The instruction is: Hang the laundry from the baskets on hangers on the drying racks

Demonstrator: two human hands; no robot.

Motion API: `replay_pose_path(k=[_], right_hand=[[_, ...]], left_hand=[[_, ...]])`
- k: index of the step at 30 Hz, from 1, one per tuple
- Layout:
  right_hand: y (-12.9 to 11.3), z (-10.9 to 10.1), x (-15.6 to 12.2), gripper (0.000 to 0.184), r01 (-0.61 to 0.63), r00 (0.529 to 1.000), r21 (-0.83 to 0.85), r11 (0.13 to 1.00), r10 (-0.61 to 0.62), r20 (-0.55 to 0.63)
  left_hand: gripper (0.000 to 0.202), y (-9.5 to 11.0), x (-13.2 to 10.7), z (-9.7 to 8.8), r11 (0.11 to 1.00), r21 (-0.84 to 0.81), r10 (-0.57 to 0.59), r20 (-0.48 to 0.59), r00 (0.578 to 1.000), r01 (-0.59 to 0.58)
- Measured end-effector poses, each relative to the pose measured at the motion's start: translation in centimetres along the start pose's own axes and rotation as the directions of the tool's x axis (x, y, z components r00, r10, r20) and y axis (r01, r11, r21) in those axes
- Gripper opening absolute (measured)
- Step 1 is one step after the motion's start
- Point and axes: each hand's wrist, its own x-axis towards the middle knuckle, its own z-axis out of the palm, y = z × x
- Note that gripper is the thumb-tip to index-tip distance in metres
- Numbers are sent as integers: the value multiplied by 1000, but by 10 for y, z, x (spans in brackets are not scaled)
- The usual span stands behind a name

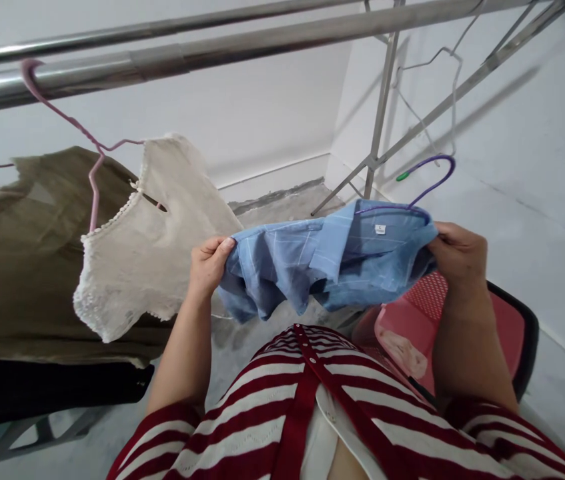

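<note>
My left hand [208, 267] grips the near side of a light blue checked shirt [322, 260], and my right hand [457, 253] holds its other shoulder. The collar and a small white neck label [380, 229] face up. A purple wire hanger [432, 179] with a green-tipped end sits partly inside the shirt, its hook sticking out past my right hand. Its lower part is hidden by the fabric. Beside my left hand hangs a cream lace-trimmed top [152, 240].
A steel drying rack rail [162, 60] runs overhead, carrying a pink hanger [77, 127] with the cream top and an olive garment [27, 253]. A dark garment [37, 393] hangs lower left. A red mesh chair [482, 327] stands under my right arm. Walls stand behind.
</note>
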Motion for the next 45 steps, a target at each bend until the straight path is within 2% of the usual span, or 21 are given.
replay_pose_path(k=[3, 6, 9, 12, 14, 16, 18, 20, 24, 27, 29, 32, 33, 36, 41, 42, 45], right_hand=[[0, 0, -2, 11, -36, 999, 17, 999, 35, 25], [1, 0, -1, 14, -34, 997, 13, 999, 33, 68], [1, 5, 0, 14, -9, 990, -7, 1000, 9, 139], [-1, 16, 0, 16, 34, 965, -1, 999, -33, 259], [-3, 24, -2, 18, 56, 944, 3, 998, -54, 325], [-5, 30, -4, 19, 78, 934, -3, 997, -72, 350], [-6, 33, -7, 20, 86, 933, -27, 996, -71, 353], [-6, 32, -10, 21, 77, 936, -57, 995, -52, 349], [-5, 29, -16, 21, 32, 940, -100, 994, 5, 340], [-4, 28, -19, 20, 25, 936, -92, 995, 9, 352], [-4, 29, -20, 19, 38, 930, -56, 998, -15, 367], [-5, 30, -21, 19, 54, 926, 3, 999, -51, 373], [-6, 32, -22, 18, 56, 925, 20, 998, -59, 376], [-9, 37, -23, 18, 57, 918, 55, 997, -74, 390], [-13, 38, -18, 17, 105, 931, 60, 993, -119, 344], [-9, 36, -17, 21, 108, 938, 53, 993, -119, 326], [16, 28, -19, 61, 8, 946, 36, 999, -20, 324]], left_hand=[[31, -2, 2, -2, 999, 41, 36, -11, 999, -36], [25, 7, 2, -4, 964, 200, 175, 13, 985, -174], [23, 31, 0, 3, 867, 303, 371, 134, 919, -395], [25, 59, 1, 21, 803, 282, 443, 305, 843, -525], [31, 73, 4, 35, 816, 258, 394, 407, 824, -518], [37, 81, 8, 48, 852, 261, 276, 511, 814, -453], [38, 84, 11, 59, 872, 290, 155, 601, 784, -394], [36, 83, 11, 68, 869, 322, 93, 639, 764, -375], [37, 80, 5, 80, 848, 352, 119, 603, 789, -397], [44, 80, 3, 85, 881, 296, 134, 593, 794, -369], [47, 81, 4, 87, 915, 244, 104, 627, 772, -321], [43, 81, 6, 88, 951, 173, 59, 707, 704, -254], [41, 81, 5, 89, 957, 163, 53, 716, 696, -240], [37, 80, 0, 90, 940, 207, 67, 670, 739, -272], [32, 80, -6, 85, 801, 394, 219, 507, 834, -451], [31, 80, -5, 81, 786, 411, 263, 455, 850, -463], [27, 79, 0, 68, 765, 416, 372, 338, 864, -492]])
